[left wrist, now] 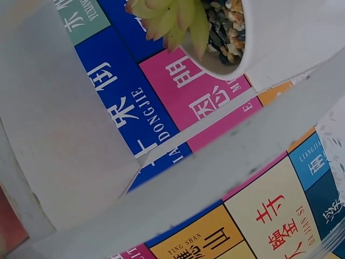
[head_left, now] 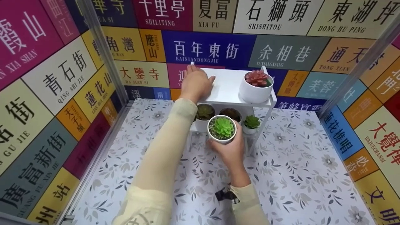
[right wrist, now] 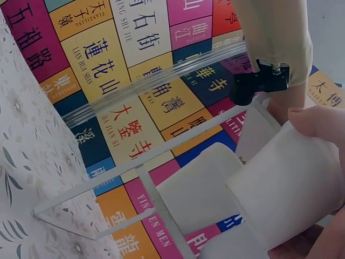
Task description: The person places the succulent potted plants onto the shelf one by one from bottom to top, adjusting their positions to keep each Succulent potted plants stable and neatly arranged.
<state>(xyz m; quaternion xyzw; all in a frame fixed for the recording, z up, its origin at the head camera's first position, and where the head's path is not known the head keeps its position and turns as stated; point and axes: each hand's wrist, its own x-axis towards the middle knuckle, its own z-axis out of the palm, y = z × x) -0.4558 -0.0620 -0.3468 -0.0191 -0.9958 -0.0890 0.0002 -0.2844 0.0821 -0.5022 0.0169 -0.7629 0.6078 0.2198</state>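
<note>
My right hand (head_left: 230, 150) holds a white pot with a bright green succulent (head_left: 222, 127), tilted toward me, in front of the lower tier of a white two-tier shelf (head_left: 223, 86). In the right wrist view, thumb and fingers wrap the plain white pot (right wrist: 291, 186). My left hand (head_left: 197, 82) rests on the left end of the top board, its thumb apart from the fingers. On that board's right end stands a white pot with a red succulent (head_left: 257, 87). The lower tier bears a dark green succulent pot (head_left: 204, 115), a brownish plant (head_left: 230, 114) and a small green succulent (head_left: 251, 122).
A white cloth (head_left: 290, 168) with a leaf print covers the table. Colourful sign-print walls (head_left: 209, 47) stand close behind the shelf and at both sides. Clear corner posts (head_left: 107, 53) rise at the left and right. A black strap mount (head_left: 226, 196) sits at the right wrist.
</note>
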